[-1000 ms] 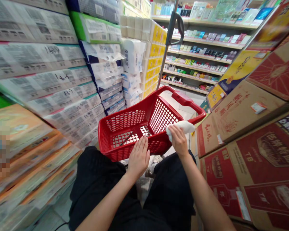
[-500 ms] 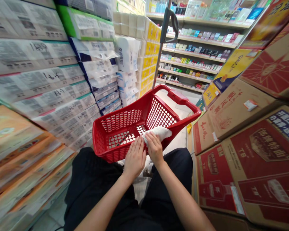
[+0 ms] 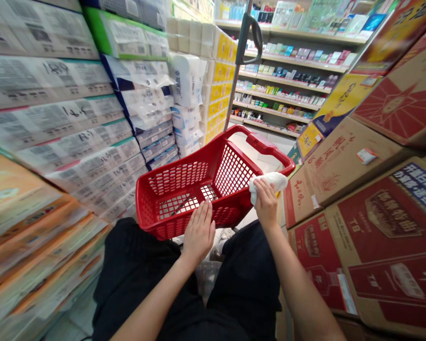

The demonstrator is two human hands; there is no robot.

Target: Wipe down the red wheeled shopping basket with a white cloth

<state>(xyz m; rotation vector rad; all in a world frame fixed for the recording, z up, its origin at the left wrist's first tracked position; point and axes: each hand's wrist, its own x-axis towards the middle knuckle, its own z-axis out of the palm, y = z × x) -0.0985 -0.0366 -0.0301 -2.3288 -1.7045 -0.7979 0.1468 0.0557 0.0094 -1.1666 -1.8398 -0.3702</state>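
Note:
A red plastic shopping basket (image 3: pixel 195 166) with lattice walls stands in front of my knees, its long handle tilted up toward the far right. My left hand (image 3: pixel 199 229) lies flat with fingers stretched out against the near rim, holding nothing. Farther right, my right hand (image 3: pixel 266 202) presses a white cloth (image 3: pixel 275 181) onto the same rim, close to where the handle starts. The fingers lie over the cloth, and part of the rim beneath is hidden.
Stacked paper packs (image 3: pixel 81 113) rise on the left, above orange boxes (image 3: pixel 39 237). Liquor cartons (image 3: pixel 372 213) are piled close on my right. A grey pole with a handle (image 3: pixel 248 40) stands behind the basket, before shelves of small goods (image 3: pixel 287 71).
My right hand has slid the white cloth rightward along the basket's rim toward the handle, away from my left hand. The left hand has stayed in place.

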